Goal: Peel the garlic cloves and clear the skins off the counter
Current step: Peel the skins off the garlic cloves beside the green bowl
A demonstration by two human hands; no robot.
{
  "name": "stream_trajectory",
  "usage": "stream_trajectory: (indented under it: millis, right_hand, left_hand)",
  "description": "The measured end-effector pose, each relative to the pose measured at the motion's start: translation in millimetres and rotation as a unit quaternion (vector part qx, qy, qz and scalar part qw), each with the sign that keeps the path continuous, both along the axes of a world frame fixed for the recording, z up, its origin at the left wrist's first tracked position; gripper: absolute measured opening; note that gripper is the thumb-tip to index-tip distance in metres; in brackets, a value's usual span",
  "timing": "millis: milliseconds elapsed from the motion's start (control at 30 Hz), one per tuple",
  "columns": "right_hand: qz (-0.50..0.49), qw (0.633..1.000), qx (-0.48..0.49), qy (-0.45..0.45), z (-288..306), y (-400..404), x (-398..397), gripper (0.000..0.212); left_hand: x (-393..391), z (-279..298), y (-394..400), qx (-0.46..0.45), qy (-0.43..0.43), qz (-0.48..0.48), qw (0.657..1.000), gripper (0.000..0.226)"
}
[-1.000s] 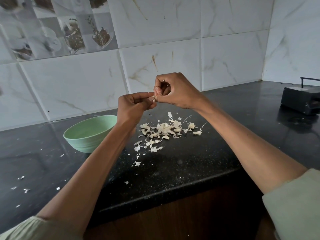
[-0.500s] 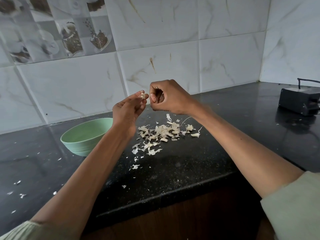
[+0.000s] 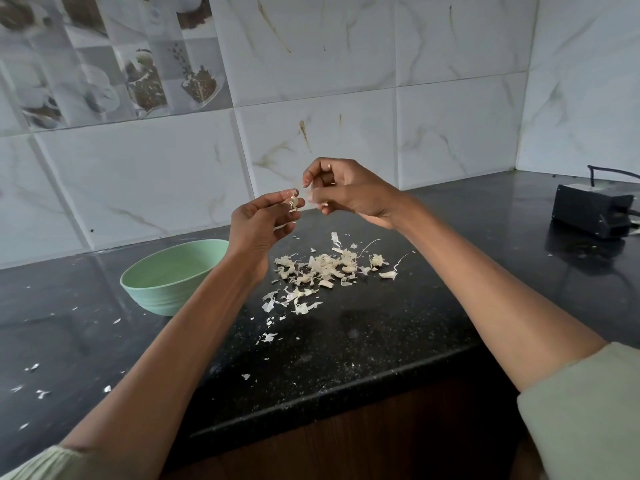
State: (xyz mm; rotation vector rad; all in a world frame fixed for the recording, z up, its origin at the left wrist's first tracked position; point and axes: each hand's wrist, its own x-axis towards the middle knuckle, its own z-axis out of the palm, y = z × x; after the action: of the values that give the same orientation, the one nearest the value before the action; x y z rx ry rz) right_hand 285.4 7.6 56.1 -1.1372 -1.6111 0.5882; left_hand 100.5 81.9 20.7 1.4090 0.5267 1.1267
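My left hand [image 3: 258, 225] pinches a small pale garlic clove [image 3: 294, 201] between thumb and fingertips, raised above the black counter [image 3: 363, 341]. Just to its right my right hand [image 3: 349, 192] has its fingers curled and pinches a thin, translucent piece of skin [image 3: 310, 195] beside the clove. Below both hands a pile of garlic skins and cloves [image 3: 329, 266] lies on the counter, with looser flakes [image 3: 294, 301] trailing toward the front edge.
A mint-green bowl [image 3: 169, 284] stands on the counter left of my left forearm; its inside looks bare. A black box with a cable [image 3: 594, 211] sits at the far right. Small skin scraps [image 3: 38, 391] dot the counter's left side. Tiled wall behind.
My hands have drawn apart, the left one carrying the clove leftward and the right one pulling a strip of skin away. The view has tilted slightly.
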Motion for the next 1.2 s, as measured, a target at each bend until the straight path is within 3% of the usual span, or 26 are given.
stream_trajectory:
  millis: [333, 600, 800, 1200]
  right_hand:
    - [0.000, 0.999, -0.034, -0.006, -1, -1, 0, 0.014]
    - [-0.077, 0.990, 0.042, -0.106, -2, -3, -1, 0.020]
    - [-0.121, 0.972, 0.133, -0.150, 0, -3, -7, 0.016]
    - [-0.127, 0.966, 0.155, -0.164, 0, -3, -11, 0.015]
  left_hand:
    - [-1, 2, -3, 0.011, 0.013, 0.003, 1.000, 0.012]
    - [-1, -2, 2, 0.036, 0.003, -0.020, 0.999, 0.026]
    - [-1, -4, 5, 0.043, 0.006, -0.022, 0.999, 0.022]
    - [-1, -6, 7, 0.025, -0.013, -0.039, 0.999, 0.028]
